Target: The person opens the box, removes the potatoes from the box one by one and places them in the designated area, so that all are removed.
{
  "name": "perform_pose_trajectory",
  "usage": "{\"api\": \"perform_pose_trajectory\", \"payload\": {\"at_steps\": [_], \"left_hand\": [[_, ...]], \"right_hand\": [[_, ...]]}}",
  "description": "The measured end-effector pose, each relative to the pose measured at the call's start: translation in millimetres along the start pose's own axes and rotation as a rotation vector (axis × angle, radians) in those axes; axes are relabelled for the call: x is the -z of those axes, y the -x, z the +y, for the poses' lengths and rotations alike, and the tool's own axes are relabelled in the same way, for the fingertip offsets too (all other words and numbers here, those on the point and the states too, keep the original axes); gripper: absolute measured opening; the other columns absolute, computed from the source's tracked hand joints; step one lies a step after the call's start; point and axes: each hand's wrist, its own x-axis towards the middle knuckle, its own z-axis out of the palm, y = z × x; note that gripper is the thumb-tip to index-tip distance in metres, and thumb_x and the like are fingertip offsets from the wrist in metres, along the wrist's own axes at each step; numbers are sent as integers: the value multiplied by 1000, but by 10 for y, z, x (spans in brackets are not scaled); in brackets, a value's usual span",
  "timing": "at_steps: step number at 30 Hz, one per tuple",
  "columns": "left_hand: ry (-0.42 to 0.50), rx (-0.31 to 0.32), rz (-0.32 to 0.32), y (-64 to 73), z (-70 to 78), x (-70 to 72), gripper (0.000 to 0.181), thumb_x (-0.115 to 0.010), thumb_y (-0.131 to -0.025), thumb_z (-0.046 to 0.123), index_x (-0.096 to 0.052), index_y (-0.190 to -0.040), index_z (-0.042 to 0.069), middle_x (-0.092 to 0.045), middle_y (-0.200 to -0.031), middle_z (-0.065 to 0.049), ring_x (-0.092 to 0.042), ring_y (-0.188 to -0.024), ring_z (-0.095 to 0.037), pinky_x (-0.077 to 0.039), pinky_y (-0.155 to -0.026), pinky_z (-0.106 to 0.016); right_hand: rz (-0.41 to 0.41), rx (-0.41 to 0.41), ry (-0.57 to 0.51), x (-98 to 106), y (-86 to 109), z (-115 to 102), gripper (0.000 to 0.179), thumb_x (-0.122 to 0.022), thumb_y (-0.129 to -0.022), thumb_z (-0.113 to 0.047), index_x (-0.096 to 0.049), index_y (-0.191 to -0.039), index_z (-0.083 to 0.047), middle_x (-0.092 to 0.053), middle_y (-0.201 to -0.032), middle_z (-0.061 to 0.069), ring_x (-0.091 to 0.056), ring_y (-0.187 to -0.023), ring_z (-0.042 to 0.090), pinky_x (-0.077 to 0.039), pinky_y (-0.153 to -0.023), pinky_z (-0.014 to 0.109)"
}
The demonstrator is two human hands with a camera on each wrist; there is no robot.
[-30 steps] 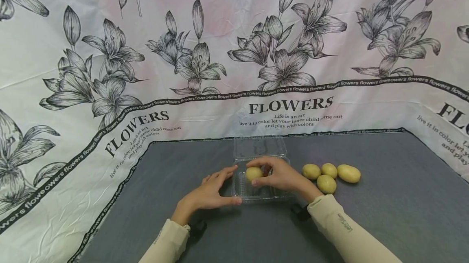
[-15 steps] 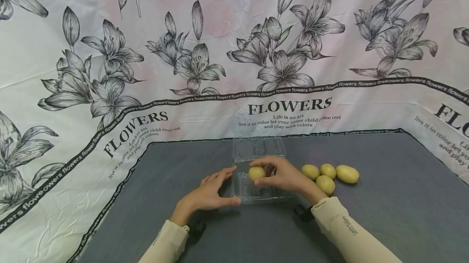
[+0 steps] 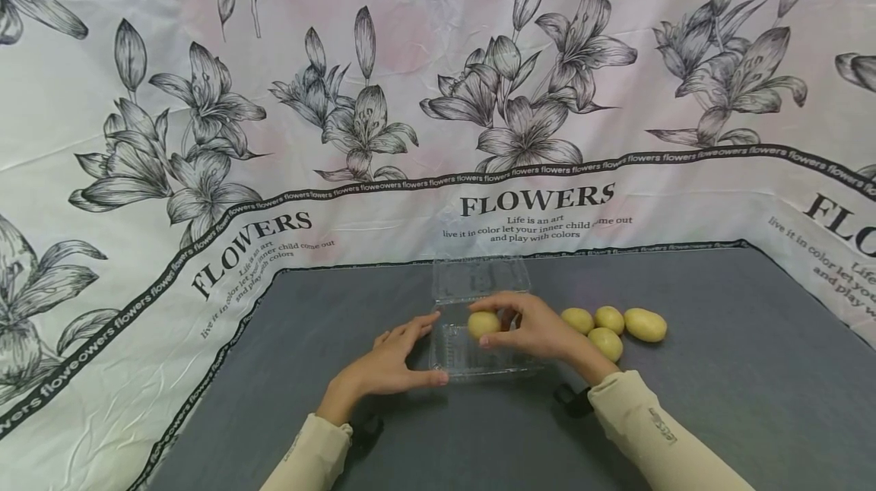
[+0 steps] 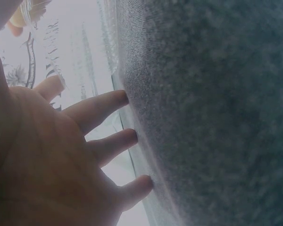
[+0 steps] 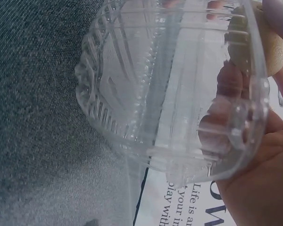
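Observation:
A clear plastic clamshell box [image 3: 452,354] sits on the grey table with its lid [image 3: 479,278] tilted back toward the cloth. Over the box, my right hand [image 3: 537,327] grips a small yellow potato [image 3: 483,326] between thumb and fingers. The right wrist view shows that potato [image 5: 273,49] partly through the clear wall of the box [image 5: 132,94]. At the box's left side rests my left hand [image 3: 386,365], fingers and thumb spread along its edge. In the left wrist view the fingers of the left hand [image 4: 52,146] are extended and hold nothing.
Several potatoes lie grouped on the table right of the box, among them a longer one [image 3: 645,325] at the right end. A flower-printed cloth [image 3: 383,225] hangs behind the grey tabletop [image 3: 739,369].
My right hand has shifted slightly to the right with the potato, still above the box. The left hand stays at the box's left side. The head view has turned a little.

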Motion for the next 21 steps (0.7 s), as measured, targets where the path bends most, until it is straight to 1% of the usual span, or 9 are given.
{"api": "perform_pose_trajectory", "payload": {"at_steps": [5, 12, 21], "left_hand": [[-8, -3, 11, 4, 6, -5, 100, -70, -83, 70, -21, -163, 33, -43, -161, -4, -25, -155, -31, -11, -121, -68], [-10, 0, 20, 9, 12, -5, 100, -71, -83, 70, -22, -162, 34, -44, -161, -3, -26, -155, -32, -12, -121, -68], [-16, -2, 20, 7, -3, -13, 100, -70, -83, 71, -21, -163, 34, -43, -161, -3, -25, -155, -31, -12, -122, -67]], "right_hand": [[9, -12, -24, 25, 31, -6, 48, -82, -88, -23, -68, -132, -10, -66, -127, 16, -62, -82, 14, -54, -64, 28], [18, -25, -23, 54, 73, -8, 48, -82, -88, -21, -67, -132, -9, -66, -127, 16, -61, -82, 13, -54, -68, 30], [47, -13, -1, 84, 134, 7, 52, -83, -86, -21, -66, -133, -6, -67, -129, 15, -61, -82, 11, -55, -70, 32]]}}
